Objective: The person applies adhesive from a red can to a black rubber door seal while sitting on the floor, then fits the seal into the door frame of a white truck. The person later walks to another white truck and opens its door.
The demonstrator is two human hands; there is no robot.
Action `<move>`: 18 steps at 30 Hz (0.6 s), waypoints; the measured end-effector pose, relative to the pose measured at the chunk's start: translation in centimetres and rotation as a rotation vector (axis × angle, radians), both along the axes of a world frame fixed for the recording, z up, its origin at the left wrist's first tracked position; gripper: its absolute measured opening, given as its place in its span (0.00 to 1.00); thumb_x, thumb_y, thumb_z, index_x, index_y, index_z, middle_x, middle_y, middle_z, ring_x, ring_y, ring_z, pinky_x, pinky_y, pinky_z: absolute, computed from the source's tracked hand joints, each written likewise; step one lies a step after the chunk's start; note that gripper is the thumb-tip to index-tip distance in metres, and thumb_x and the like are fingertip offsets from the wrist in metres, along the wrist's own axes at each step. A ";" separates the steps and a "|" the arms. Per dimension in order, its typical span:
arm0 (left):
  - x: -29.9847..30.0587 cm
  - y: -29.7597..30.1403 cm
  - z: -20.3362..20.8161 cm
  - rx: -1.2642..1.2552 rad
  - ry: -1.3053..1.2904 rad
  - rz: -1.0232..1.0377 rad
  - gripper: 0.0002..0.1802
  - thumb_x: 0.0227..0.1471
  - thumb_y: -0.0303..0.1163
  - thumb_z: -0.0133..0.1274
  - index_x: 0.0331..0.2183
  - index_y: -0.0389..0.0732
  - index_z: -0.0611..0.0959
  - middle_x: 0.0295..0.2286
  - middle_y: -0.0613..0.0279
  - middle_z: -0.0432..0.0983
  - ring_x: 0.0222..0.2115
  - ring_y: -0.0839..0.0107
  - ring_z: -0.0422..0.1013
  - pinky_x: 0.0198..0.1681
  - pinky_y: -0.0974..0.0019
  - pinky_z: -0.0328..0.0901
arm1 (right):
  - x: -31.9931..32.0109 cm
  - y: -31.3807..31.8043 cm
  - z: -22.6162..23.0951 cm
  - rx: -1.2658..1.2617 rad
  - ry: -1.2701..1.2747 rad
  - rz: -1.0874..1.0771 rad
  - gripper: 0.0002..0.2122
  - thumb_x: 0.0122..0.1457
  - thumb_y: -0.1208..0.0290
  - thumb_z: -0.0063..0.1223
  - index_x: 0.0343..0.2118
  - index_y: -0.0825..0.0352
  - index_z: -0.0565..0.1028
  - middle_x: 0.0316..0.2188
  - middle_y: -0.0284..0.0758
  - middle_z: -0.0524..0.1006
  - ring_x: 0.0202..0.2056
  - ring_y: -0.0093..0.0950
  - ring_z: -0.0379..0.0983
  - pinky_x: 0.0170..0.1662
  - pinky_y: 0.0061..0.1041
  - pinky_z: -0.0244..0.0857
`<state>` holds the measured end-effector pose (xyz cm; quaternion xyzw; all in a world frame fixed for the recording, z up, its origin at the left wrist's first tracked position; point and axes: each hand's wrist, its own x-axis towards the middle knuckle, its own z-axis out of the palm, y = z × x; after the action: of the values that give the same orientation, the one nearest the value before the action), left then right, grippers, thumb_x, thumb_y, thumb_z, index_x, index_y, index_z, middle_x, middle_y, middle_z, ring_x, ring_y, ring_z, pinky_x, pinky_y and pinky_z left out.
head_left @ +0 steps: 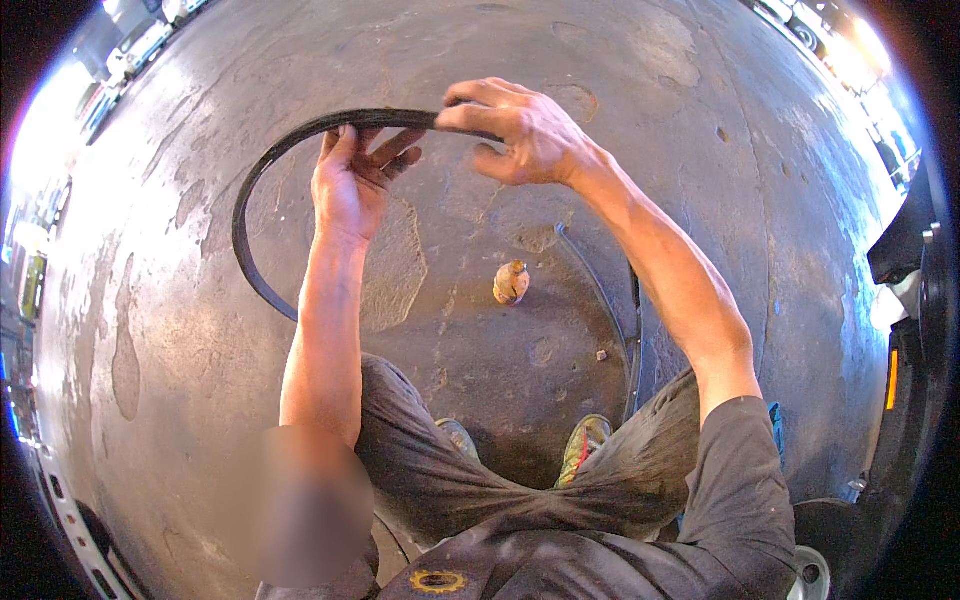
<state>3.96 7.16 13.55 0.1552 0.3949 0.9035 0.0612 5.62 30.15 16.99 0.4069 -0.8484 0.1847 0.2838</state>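
A long black curved strip (249, 190) is held up over the floor, bent in a wide arc. My left hand (352, 190) grips it from below near the top of the arc, thumb on the near side and some fingers stretched out beneath. My right hand (525, 135) is at the right part of the strip, fingers curled over it and thumb lower down. That hand is slightly blurred, and it covers the strip's right end. Behind my left forearm the strip's lower end goes out of sight.
A small rounded tan object (511, 284) stands on the worn, stained concrete floor (480, 370) before my feet. Another thin dark strip (600, 290) lies curved beside my right knee. Dark vehicle parts (905, 400) line the right edge. My legs are folded low.
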 end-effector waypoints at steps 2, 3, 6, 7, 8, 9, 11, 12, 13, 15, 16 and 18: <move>-0.2 -0.5 -0.2 0.008 -0.003 0.006 0.13 0.62 0.38 0.36 0.42 0.42 0.70 0.42 0.54 0.73 0.45 0.42 0.69 0.41 0.49 0.70 | 0.6 1.6 -0.5 0.000 -0.040 -0.018 0.22 0.40 0.76 0.53 0.44 0.56 0.72 0.46 0.36 0.72 0.45 0.39 0.70 0.46 0.36 0.68; -0.4 -0.8 -0.3 0.004 -0.036 0.017 0.13 0.62 0.39 0.36 0.42 0.42 0.71 0.42 0.54 0.73 0.45 0.42 0.69 0.41 0.49 0.70 | 1.0 2.5 -0.9 -0.004 -0.069 -0.035 0.21 0.41 0.76 0.54 0.43 0.56 0.72 0.46 0.35 0.73 0.45 0.39 0.71 0.46 0.35 0.68; -1.0 -1.5 -0.6 0.034 -0.064 0.009 0.14 0.62 0.39 0.36 0.42 0.43 0.71 0.42 0.55 0.73 0.44 0.43 0.70 0.41 0.49 0.70 | 1.9 4.6 -2.4 -0.081 -0.147 -0.048 0.20 0.42 0.77 0.53 0.42 0.56 0.72 0.42 0.34 0.75 0.41 0.38 0.73 0.44 0.33 0.69; -1.2 -1.6 -0.5 0.043 -0.065 0.009 0.14 0.62 0.40 0.36 0.42 0.43 0.72 0.42 0.55 0.73 0.45 0.44 0.70 0.42 0.49 0.70 | 2.1 5.0 -2.8 -0.122 -0.170 -0.050 0.20 0.43 0.78 0.53 0.43 0.56 0.72 0.40 0.34 0.76 0.39 0.38 0.74 0.42 0.33 0.70; -1.3 -1.5 -0.5 0.054 -0.099 0.007 0.14 0.62 0.40 0.36 0.42 0.43 0.72 0.43 0.55 0.73 0.45 0.44 0.70 0.42 0.49 0.70 | 2.2 5.1 -3.3 -0.150 -0.166 -0.057 0.20 0.44 0.78 0.53 0.43 0.56 0.72 0.39 0.34 0.76 0.38 0.38 0.75 0.42 0.32 0.70; -1.3 -1.4 -0.4 0.068 -0.089 0.014 0.14 0.62 0.39 0.36 0.42 0.43 0.71 0.43 0.55 0.72 0.45 0.45 0.69 0.43 0.49 0.69 | 2.2 4.9 -3.6 -0.182 -0.162 -0.067 0.19 0.45 0.78 0.53 0.43 0.57 0.72 0.38 0.34 0.77 0.37 0.38 0.75 0.41 0.32 0.71; -1.0 -0.8 -0.2 0.078 -0.180 0.090 0.14 0.62 0.39 0.36 0.43 0.43 0.71 0.44 0.55 0.71 0.46 0.46 0.69 0.44 0.49 0.68 | 2.1 4.3 -4.0 -0.240 -0.182 -0.072 0.19 0.46 0.78 0.52 0.43 0.57 0.71 0.36 0.35 0.78 0.35 0.37 0.76 0.39 0.31 0.71; -0.7 -0.3 -0.1 0.058 -0.189 0.061 0.14 0.62 0.38 0.36 0.44 0.43 0.71 0.44 0.55 0.71 0.47 0.47 0.68 0.45 0.49 0.68 | 2.0 3.9 -4.1 -0.267 -0.205 -0.066 0.18 0.47 0.78 0.53 0.43 0.57 0.71 0.35 0.35 0.78 0.34 0.37 0.76 0.38 0.31 0.71; -0.3 0.4 -0.2 0.016 -0.235 0.096 0.14 0.62 0.37 0.36 0.44 0.43 0.70 0.44 0.56 0.71 0.47 0.48 0.68 0.45 0.48 0.68 | 1.9 3.4 -4.1 -0.293 -0.232 -0.062 0.18 0.47 0.78 0.53 0.43 0.57 0.71 0.34 0.35 0.78 0.33 0.37 0.76 0.37 0.31 0.71; 0.5 1.5 -0.2 -0.047 -0.250 0.099 0.13 0.62 0.36 0.37 0.45 0.43 0.70 0.44 0.56 0.70 0.47 0.49 0.68 0.46 0.48 0.67 | 1.6 2.4 -4.0 -0.301 -0.260 -0.066 0.17 0.48 0.77 0.53 0.43 0.56 0.71 0.32 0.36 0.78 0.31 0.37 0.76 0.35 0.31 0.70; 0.7 2.0 -0.3 -0.069 -0.219 0.068 0.12 0.61 0.35 0.38 0.45 0.43 0.69 0.44 0.56 0.70 0.47 0.50 0.68 0.46 0.48 0.67 | 1.6 2.1 -3.9 -0.304 -0.269 -0.056 0.17 0.48 0.77 0.53 0.43 0.56 0.71 0.31 0.37 0.78 0.31 0.37 0.76 0.34 0.31 0.69; 1.0 2.4 -0.3 -0.071 -0.161 0.037 0.11 0.60 0.32 0.40 0.45 0.44 0.69 0.43 0.57 0.71 0.46 0.52 0.69 0.46 0.47 0.67 | 1.5 1.6 -3.7 -0.296 -0.335 -0.115 0.17 0.48 0.76 0.53 0.43 0.56 0.71 0.30 0.37 0.78 0.30 0.37 0.76 0.33 0.32 0.69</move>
<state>4.97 9.61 13.21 0.0724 0.4233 0.8994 0.0816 7.16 31.72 13.28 0.2755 -0.8690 0.3558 0.2059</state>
